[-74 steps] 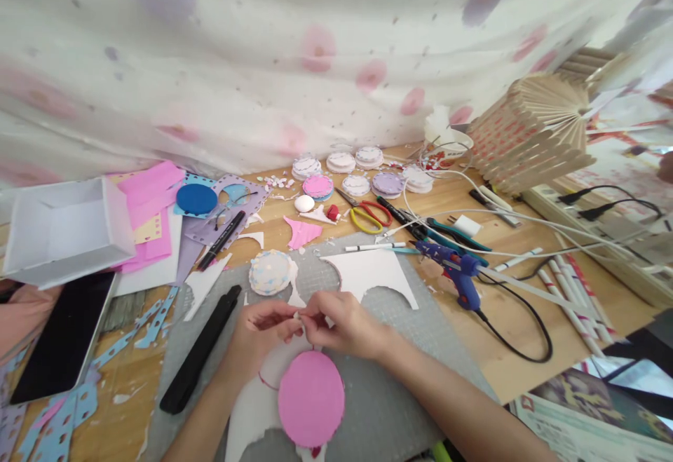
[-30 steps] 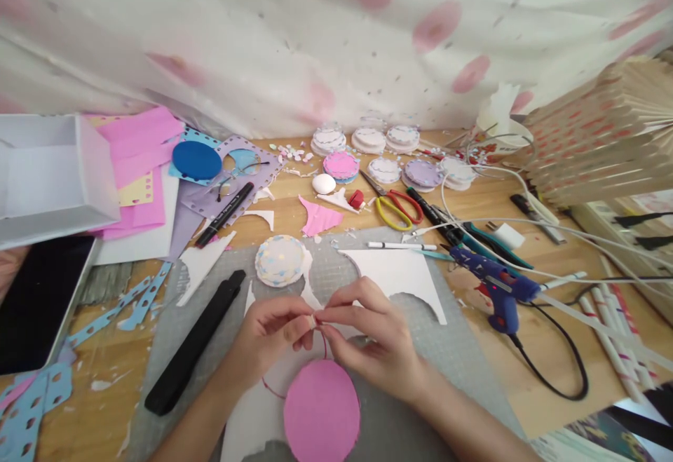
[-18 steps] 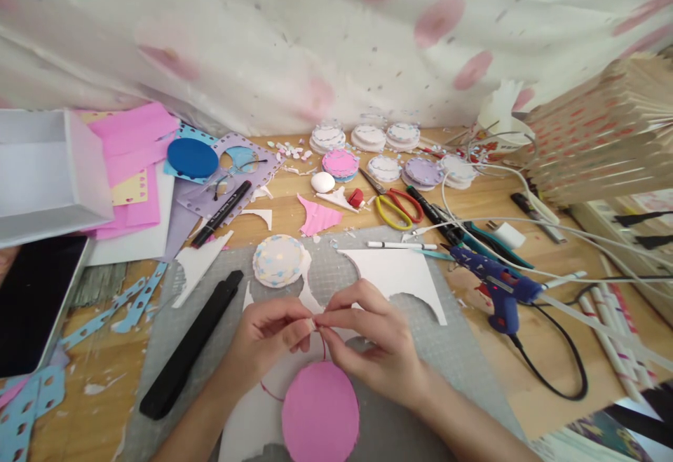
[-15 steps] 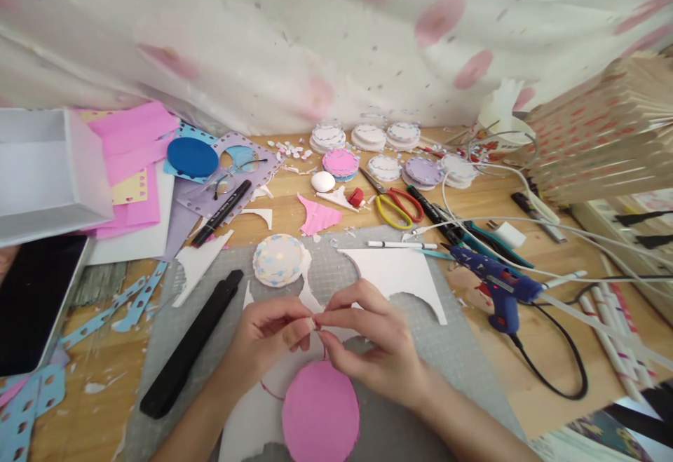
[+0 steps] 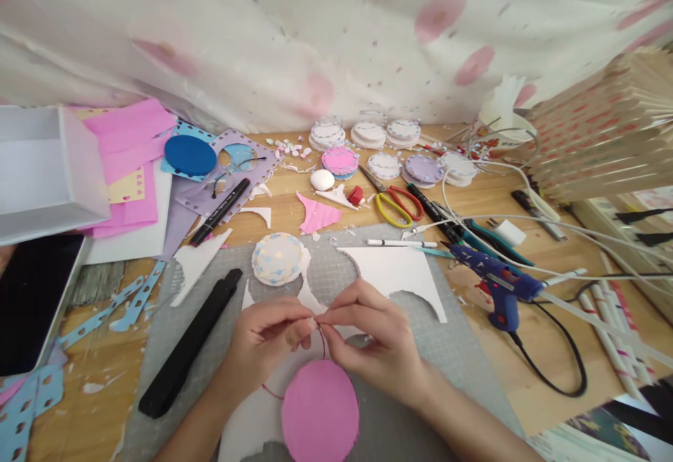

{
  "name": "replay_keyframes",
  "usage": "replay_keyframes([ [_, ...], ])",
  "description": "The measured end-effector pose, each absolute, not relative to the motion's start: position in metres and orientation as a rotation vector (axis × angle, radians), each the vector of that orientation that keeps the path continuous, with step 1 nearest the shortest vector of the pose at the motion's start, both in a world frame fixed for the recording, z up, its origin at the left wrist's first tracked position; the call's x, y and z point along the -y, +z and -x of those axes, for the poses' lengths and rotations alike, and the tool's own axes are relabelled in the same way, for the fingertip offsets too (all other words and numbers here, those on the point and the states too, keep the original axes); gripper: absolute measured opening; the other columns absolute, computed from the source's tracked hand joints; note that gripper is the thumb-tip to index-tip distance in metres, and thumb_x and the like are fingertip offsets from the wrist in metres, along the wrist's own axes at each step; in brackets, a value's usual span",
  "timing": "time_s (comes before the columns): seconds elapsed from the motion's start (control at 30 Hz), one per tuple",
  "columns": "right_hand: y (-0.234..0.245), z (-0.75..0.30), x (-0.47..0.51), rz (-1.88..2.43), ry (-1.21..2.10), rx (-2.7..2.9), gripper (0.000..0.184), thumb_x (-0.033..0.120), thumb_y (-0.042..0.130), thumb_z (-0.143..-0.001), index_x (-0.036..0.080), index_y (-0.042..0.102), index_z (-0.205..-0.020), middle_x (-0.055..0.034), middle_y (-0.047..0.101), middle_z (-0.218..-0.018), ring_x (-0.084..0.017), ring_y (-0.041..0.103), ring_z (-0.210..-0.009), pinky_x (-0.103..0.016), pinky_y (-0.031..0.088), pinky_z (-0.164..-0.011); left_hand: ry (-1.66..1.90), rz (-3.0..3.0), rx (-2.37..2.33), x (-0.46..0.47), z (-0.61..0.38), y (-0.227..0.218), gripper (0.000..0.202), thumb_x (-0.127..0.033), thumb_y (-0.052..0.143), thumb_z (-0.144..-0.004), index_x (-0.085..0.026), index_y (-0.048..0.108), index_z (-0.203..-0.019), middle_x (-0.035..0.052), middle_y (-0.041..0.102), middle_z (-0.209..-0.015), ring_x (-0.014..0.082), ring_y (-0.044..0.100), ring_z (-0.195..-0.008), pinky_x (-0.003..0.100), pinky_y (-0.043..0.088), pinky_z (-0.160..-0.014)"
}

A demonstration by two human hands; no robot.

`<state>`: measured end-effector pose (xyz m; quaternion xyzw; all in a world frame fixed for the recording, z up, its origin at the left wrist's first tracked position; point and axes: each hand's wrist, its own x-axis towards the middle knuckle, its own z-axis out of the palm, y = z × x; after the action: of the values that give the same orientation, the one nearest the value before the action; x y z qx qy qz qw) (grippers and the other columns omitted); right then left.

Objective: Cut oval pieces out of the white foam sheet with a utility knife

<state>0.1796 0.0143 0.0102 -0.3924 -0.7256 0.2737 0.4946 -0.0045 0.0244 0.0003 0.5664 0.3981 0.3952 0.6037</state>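
Observation:
My left hand (image 5: 266,343) and my right hand (image 5: 376,346) meet fingertip to fingertip over a grey cutting mat (image 5: 420,350). Both pinch a tiny pale piece that is too small to name, with a thin pink strip (image 5: 322,341) curling down from it. Just below the hands lies a pink foam disc (image 5: 320,411) on a white foam offcut (image 5: 247,416). A white disc with pastel dots (image 5: 277,259) sits on the mat beyond my left hand.
A black utility knife (image 5: 189,343) lies left of the hands, a blue glue gun (image 5: 497,290) with its black cord to the right. Scissors (image 5: 392,204), markers, stacked decorated discs (image 5: 368,150), coloured paper, a white box (image 5: 36,174) and a tablet (image 5: 31,301) crowd the wooden table.
The hands have stayed pinched together at the same spot over the mat, with only small finger shifts. The view has drifted slightly.

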Motion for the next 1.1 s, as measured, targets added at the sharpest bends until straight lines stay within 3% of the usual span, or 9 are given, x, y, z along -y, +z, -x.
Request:
replay_keyframes([
  [0.47,0.0085,-0.1786,-0.0133,0.967,0.699,1.755,0.015,0.009,0.065,-0.081,0.019,0.071,-0.09,-0.0035,0.062,-0.072,-0.014,0.06,-0.066,-0.025,0.05,-0.055,0.93,-1.508,-0.993,-0.0235,0.0056,-0.0029,0.017,-0.024,0.063,-0.087,-0.02,0.073,-0.073,-0.0006,0.062,-0.059,0.0106,0.052,-0.053,0.02,0.042,-0.051],
  [0.77,0.008,-0.1757,-0.0122,0.963,0.669,1.751,0.013,0.007,0.061,-0.08,0.019,0.065,-0.081,-0.0021,0.059,-0.07,-0.014,0.057,-0.064,-0.025,0.047,-0.054,0.972,-1.495,-0.914,-0.0233,0.0038,-0.0011,0.016,-0.017,0.065,-0.085,-0.025,0.078,-0.09,-0.0008,0.065,-0.06,0.0105,0.053,-0.05,0.02,0.043,-0.049],
  [1.1,0.0052,-0.1763,-0.0139,0.94,0.726,1.733,0.012,0.007,0.06,-0.078,0.019,0.06,-0.075,-0.0007,0.056,-0.068,-0.013,0.055,-0.062,-0.023,0.044,-0.053,0.944,-1.476,-0.896,-0.0232,0.0044,-0.0004,0.016,-0.02,0.061,-0.088,-0.025,0.076,-0.09,-0.0002,0.063,-0.062,0.0117,0.054,-0.055,0.02,0.044,-0.052],
])
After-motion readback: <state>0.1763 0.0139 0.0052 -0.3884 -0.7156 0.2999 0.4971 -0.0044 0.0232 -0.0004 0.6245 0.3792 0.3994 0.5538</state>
